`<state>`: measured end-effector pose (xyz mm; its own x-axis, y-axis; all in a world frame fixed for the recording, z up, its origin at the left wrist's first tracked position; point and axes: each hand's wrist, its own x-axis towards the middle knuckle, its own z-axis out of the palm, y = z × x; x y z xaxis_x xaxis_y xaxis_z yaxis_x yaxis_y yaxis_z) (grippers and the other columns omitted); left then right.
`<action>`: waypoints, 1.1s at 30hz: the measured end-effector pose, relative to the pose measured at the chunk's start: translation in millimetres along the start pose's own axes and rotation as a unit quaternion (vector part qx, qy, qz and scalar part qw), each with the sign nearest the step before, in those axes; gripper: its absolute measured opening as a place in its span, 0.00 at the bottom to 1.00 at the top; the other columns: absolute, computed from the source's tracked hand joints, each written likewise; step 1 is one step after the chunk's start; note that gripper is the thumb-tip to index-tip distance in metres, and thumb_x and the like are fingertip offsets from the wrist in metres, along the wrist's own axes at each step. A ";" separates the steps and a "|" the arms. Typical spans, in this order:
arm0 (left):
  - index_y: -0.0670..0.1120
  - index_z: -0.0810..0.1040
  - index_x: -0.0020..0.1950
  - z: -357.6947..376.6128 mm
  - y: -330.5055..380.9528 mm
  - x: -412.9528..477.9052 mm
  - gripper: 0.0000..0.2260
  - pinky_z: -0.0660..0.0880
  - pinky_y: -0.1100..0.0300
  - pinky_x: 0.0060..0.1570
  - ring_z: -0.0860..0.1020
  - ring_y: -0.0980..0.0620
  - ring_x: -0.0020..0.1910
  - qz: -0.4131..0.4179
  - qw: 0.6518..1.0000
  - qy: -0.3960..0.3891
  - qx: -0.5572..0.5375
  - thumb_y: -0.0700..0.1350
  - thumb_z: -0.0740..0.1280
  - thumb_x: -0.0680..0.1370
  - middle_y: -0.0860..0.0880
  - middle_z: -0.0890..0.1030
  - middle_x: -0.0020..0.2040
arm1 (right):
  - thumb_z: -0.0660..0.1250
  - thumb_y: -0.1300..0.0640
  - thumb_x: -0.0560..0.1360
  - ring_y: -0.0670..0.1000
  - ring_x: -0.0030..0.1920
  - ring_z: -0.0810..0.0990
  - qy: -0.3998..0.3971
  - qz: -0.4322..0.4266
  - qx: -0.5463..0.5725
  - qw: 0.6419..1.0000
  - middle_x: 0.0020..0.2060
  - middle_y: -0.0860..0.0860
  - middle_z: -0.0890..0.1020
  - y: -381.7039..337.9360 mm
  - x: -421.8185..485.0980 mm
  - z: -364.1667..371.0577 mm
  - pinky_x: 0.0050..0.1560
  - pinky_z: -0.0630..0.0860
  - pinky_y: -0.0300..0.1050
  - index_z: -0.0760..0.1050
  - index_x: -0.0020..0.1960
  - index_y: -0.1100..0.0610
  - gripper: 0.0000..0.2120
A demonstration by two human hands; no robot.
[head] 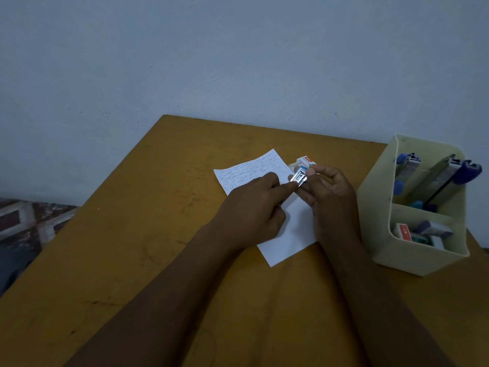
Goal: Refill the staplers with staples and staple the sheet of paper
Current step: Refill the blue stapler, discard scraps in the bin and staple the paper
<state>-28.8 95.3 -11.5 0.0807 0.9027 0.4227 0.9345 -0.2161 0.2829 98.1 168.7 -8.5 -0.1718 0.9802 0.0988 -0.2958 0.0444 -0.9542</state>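
A white sheet of paper (pixel 246 170) with handwritten lines lies on the yellow-brown table (pixel 137 234), partly under my hands. Above it my right hand (pixel 332 200) holds a small silver stapler (pixel 299 177) with a light blue part. My left hand (pixel 254 207) pinches the stapler's metal end with thumb and forefinger. A small staple box (pixel 305 162) with a red top lies just behind the stapler. Whether staples sit inside the stapler is hidden.
A cream desk organiser (pixel 412 250) stands at the right edge, holding blue and purple staplers (pixel 449 173) in its tall back part and small staple boxes (pixel 420 231) in the low front part. A blue-grey wall rises behind; patterned fabric (pixel 29 221) lies left.
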 end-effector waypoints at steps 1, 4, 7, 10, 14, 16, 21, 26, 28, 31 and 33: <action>0.48 0.73 0.68 0.5 0.1 -0.2 0.22 0.64 0.64 0.29 0.74 0.53 0.39 0.001 1.000 0.009 -0.005 0.46 0.60 0.75 0.48 0.76 0.44 | 0.63 0.64 0.77 0.53 0.46 0.84 -0.002 -0.001 -0.001 1.000 0.49 0.58 0.82 0.4 0.2 0.0 0.42 0.80 0.40 0.74 0.51 0.60 0.03; 0.47 0.75 0.63 0.0 0.2 -0.7 0.17 0.66 0.65 0.30 0.74 0.53 0.38 -0.013 0.999 0.024 -0.036 0.44 0.63 0.75 0.50 0.77 0.45 | 0.64 0.63 0.77 0.53 0.47 0.84 -0.001 -0.004 -0.015 1.000 0.50 0.58 0.82 1.2 1.1 -0.2 0.45 0.81 0.42 0.74 0.50 0.57 0.03; 0.49 0.73 0.64 -1.0 -0.4 -0.4 0.16 0.69 0.64 0.33 0.72 0.57 0.37 -0.032 0.997 0.031 -0.065 0.45 0.65 0.76 0.53 0.77 0.46 | 0.64 0.62 0.77 0.52 0.47 0.84 -0.001 -0.001 -0.020 1.000 0.50 0.57 0.83 1.8 1.9 -1.0 0.46 0.81 0.42 0.74 0.49 0.56 0.03; 0.49 0.73 0.64 -3.5 -0.6 -0.4 0.16 0.69 0.66 0.34 0.72 0.58 0.36 -0.047 0.995 0.036 -0.084 0.46 0.66 0.77 0.57 0.73 0.41 | 0.64 0.62 0.77 0.53 0.49 0.84 0.001 0.003 -0.036 0.999 0.51 0.58 0.82 4.0 3.5 -1.8 0.49 0.81 0.47 0.75 0.50 0.56 0.03; 0.48 0.76 0.61 -4.9 -2.9 -0.9 0.14 0.71 0.63 0.35 0.72 0.58 0.34 -0.057 0.993 0.039 -0.097 0.44 0.66 0.76 0.57 0.73 0.37 | 0.64 0.61 0.77 0.52 0.48 0.84 0.010 0.010 -0.054 0.998 0.52 0.57 0.82 5.3 5.6 -3.2 0.49 0.81 0.47 0.74 0.54 0.60 0.06; 0.48 0.76 0.61 -4.7 -3.1 -0.6 0.15 0.69 0.66 0.34 0.71 0.59 0.32 -0.048 0.993 0.035 -0.101 0.44 0.66 0.75 0.57 0.72 0.36 | 0.64 0.61 0.77 0.53 0.49 0.84 0.007 0.011 -0.056 0.998 0.52 0.58 0.82 5.6 5.4 -3.5 0.49 0.81 0.48 0.75 0.53 0.60 0.06; 0.49 0.73 0.66 -5.5 -2.0 -0.2 0.19 0.64 0.71 0.34 0.69 0.61 0.32 -0.034 0.996 0.019 -0.086 0.44 0.65 0.75 0.57 0.71 0.37 | 0.64 0.61 0.77 0.52 0.48 0.84 -0.001 0.009 -0.065 0.998 0.51 0.56 0.82 5.8 4.9 -3.1 0.46 0.81 0.44 0.74 0.53 0.59 0.06; 0.49 0.75 0.63 -5.7 -2.9 -0.4 0.16 0.63 0.72 0.33 0.69 0.62 0.31 -0.040 0.995 0.022 -0.084 0.45 0.68 0.75 0.57 0.72 0.36 | 0.64 0.59 0.77 0.53 0.47 0.84 -0.013 0.021 -0.049 0.999 0.49 0.57 0.83 4.1 4.7 -1.3 0.46 0.81 0.46 0.75 0.54 0.60 0.08; 0.49 0.76 0.60 -5.9 -2.9 -0.4 0.14 0.65 0.71 0.33 0.70 0.62 0.30 -0.045 0.995 0.026 -0.083 0.46 0.68 0.75 0.57 0.73 0.35 | 0.65 0.58 0.77 0.54 0.46 0.84 -0.024 0.018 -0.047 0.998 0.48 0.57 0.83 3.8 4.4 -0.4 0.46 0.81 0.47 0.75 0.54 0.61 0.09; 0.50 0.77 0.58 -5.5 -3.8 -0.2 0.12 0.66 0.69 0.33 0.70 0.61 0.30 -0.043 0.995 0.038 -0.075 0.47 0.67 0.75 0.56 0.74 0.35 | 0.68 0.60 0.75 0.54 0.46 0.84 -0.034 0.000 -0.073 0.997 0.47 0.57 0.84 5.9 4.0 -0.4 0.44 0.81 0.48 0.75 0.55 0.61 0.10; 0.50 0.78 0.57 -5.2 -4.0 0.3 0.11 0.67 0.67 0.33 0.70 0.60 0.31 -0.033 0.996 0.043 -0.066 0.48 0.66 0.75 0.55 0.75 0.35 | 0.68 0.62 0.75 0.54 0.45 0.84 -0.028 -0.003 -0.082 0.996 0.48 0.57 0.83 7.1 4.3 -1.1 0.43 0.82 0.47 0.75 0.55 0.61 0.10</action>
<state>-34.3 94.5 -8.0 -0.0154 0.8824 0.4702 0.8828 -0.2088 0.4207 96.3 173.5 -15.1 -0.2241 0.9677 0.1154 -0.1408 0.0850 -0.9864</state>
